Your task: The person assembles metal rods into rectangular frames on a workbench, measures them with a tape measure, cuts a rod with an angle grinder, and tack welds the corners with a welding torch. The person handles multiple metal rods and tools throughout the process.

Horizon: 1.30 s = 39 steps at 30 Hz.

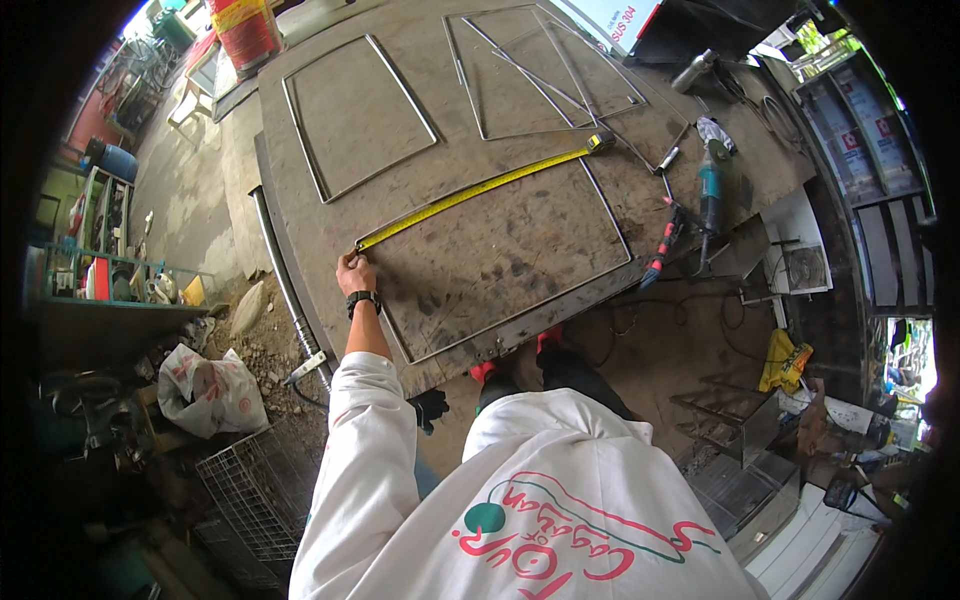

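A tape measure (600, 143) lies on the worn steel-topped workbench (500, 262), its yellow blade (470, 198) pulled out along the far side of a thin metal rod frame (608, 215). At the blade's left end, my left hand (357, 272) is closed, its fingers pinching the tip against the frame's corner. A black watch is on that wrist. The tape's case rests near the frame's far right corner, with no hand on it. My right hand is out of view. Below my left forearm, a black glove (430, 408) shows partly beside my sleeve.
Farther back lie another rod frame (435, 125) and several overlapping rods and frames (484, 130). On the bench's right are a teal angle grinder (711, 190), red-handled pliers-like tool (662, 245) and a metal bottle (694, 72). A pipe clamp (290, 280) runs along the left edge.
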Tool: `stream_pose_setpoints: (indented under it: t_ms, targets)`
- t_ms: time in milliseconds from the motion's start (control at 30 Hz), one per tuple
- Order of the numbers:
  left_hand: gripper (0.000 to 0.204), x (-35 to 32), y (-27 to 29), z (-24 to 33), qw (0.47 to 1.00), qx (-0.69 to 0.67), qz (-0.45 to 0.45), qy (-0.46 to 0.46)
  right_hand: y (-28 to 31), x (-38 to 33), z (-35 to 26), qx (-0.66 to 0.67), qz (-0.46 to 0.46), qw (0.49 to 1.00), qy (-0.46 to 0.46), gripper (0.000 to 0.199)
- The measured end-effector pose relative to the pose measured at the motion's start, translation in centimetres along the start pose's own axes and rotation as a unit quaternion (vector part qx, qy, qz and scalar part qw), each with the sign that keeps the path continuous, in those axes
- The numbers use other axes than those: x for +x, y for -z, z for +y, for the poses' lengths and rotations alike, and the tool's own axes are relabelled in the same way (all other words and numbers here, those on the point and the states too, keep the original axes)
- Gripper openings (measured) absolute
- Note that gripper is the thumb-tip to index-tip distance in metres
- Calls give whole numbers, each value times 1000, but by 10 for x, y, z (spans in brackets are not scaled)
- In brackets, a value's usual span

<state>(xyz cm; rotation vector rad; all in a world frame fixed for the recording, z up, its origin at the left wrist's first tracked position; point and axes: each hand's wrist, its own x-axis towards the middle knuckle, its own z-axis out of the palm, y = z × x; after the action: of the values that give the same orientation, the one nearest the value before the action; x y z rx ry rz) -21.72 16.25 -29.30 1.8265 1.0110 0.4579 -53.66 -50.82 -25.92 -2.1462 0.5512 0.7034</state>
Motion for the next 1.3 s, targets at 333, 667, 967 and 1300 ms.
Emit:
stream_pose_setpoints:
  t_ms: [333, 667, 967, 1300]
  targets:
    - [42, -12, 4, -3, 1000, 20, -23, -4, 16, 13, -1, 9, 17, 999, 33, 20]
    - [47, -16, 17, -19, 991, -125, -36, 1, 69, 119, -73, 60, 6, 990, 126, 16]
    - [49, -62, 34, -12, 995, 75, 62, 35, 145, 261, -241, 61, 16, 982, 179, 17]
    - [35, -166, 31, 24, 971, 222, 86, -29, 170, 354, -412, -174, 255, 827, 470, 61]
